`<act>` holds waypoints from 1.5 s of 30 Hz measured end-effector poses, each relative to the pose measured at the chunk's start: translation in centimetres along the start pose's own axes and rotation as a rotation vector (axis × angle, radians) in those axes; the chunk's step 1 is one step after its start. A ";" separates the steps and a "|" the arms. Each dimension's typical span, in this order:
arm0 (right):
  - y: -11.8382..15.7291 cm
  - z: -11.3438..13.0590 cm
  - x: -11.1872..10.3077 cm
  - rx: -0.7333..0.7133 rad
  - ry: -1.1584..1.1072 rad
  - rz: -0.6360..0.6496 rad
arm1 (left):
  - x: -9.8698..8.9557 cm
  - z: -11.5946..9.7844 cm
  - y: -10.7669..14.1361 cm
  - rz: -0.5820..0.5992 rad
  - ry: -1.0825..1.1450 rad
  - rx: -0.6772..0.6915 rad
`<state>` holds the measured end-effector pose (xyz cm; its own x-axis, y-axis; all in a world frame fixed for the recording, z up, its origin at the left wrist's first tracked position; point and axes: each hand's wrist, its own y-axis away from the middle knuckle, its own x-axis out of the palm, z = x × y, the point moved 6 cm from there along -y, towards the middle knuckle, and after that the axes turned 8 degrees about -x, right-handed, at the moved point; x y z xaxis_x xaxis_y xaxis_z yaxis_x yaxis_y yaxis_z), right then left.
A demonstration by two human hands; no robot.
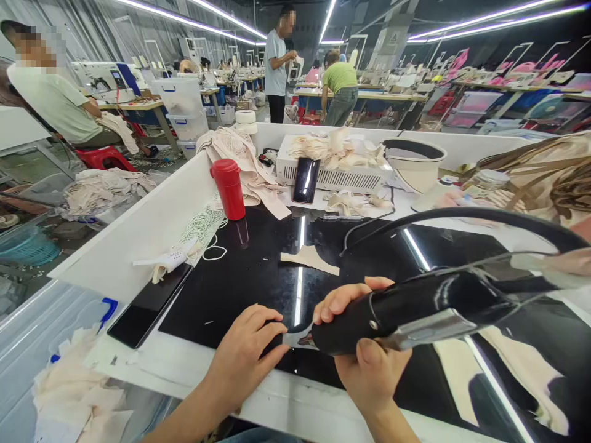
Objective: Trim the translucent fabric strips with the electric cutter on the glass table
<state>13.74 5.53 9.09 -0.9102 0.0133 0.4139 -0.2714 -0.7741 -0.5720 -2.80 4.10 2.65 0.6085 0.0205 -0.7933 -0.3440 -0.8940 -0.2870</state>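
Note:
My right hand (369, 363) is wrapped round a black handheld tool (415, 307) with a metal lever and a thick black cable. Beside the tool's front end, my left hand (252, 347) has its thumb and fingers closed at a small dark piece that I cannot make out. Beyond both hands, a cream fabric piece (310, 259) lies flat on the glossy black work surface (231, 295). More cream pieces (459, 375) lie at the lower right, beyond my right forearm.
A red cup (229, 189) and pale cord (203, 224) are at the back left. A dark phone (150, 304) lies at the left edge. Another phone (306, 180) leans on a white box (332, 175). People work in the background.

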 end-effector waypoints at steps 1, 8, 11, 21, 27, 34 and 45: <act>0.0 -0.2 0.1 0.000 0.001 0.001 | 0.1 0.1 0.0 0.003 0.014 -0.014; 0.3 -1.8 0.5 0.021 0.004 0.011 | 0.3 0.1 -0.1 0.000 0.076 -0.081; 0.4 -2.1 0.4 0.025 -0.002 0.008 | 0.4 0.1 -0.1 -0.001 0.089 -0.090; 0.6 -2.5 0.7 0.030 -0.012 0.022 | 0.6 0.2 0.0 0.015 0.100 -0.114; 0.3 -2.2 0.9 0.025 -0.005 0.023 | 0.1 0.1 -0.2 -0.034 0.134 -0.096; 1.0 -1.7 0.7 0.024 -0.014 0.024 | -0.1 0.1 -0.1 -0.043 0.161 -0.100; 1.5 -2.1 0.8 0.022 -0.036 0.052 | 0.3 0.3 0.0 -0.020 0.168 -0.096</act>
<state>12.00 5.67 7.08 -0.9110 -0.0496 0.4094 -0.2170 -0.7867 -0.5780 -2.81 4.29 2.23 0.7279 -0.0293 -0.6850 -0.2662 -0.9328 -0.2429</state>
